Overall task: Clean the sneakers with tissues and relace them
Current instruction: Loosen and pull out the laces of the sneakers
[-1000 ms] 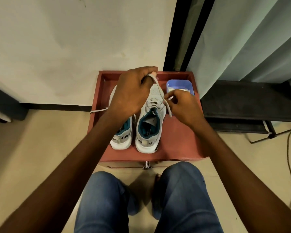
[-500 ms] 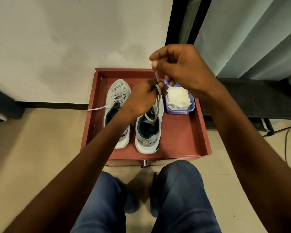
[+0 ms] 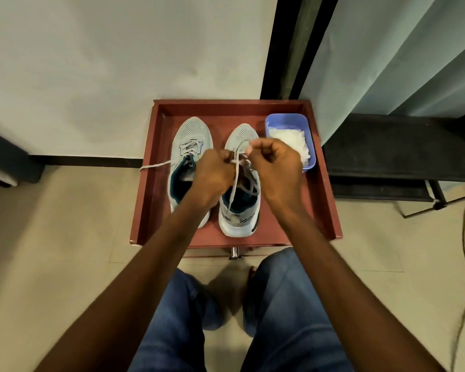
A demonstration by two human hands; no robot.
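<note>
Sneakers sit side by side in a red tray point(image 3: 325, 189): the left sneaker point(image 3: 189, 146) near the tray's left wall, the right sneaker point(image 3: 242, 210) at the tray's middle. Above the right sneaker, the left hand point(image 3: 214, 178) curls around its lace point(image 3: 234, 183) at the tongue, while the right hand point(image 3: 275, 167) pinches the lace end between thumb and fingers. A blue tub point(image 3: 286, 120) of tissues point(image 3: 290, 140) stands in the tray's far right corner. A loose lace point(image 3: 156, 165) trails from the left sneaker over the tray's left wall.
</note>
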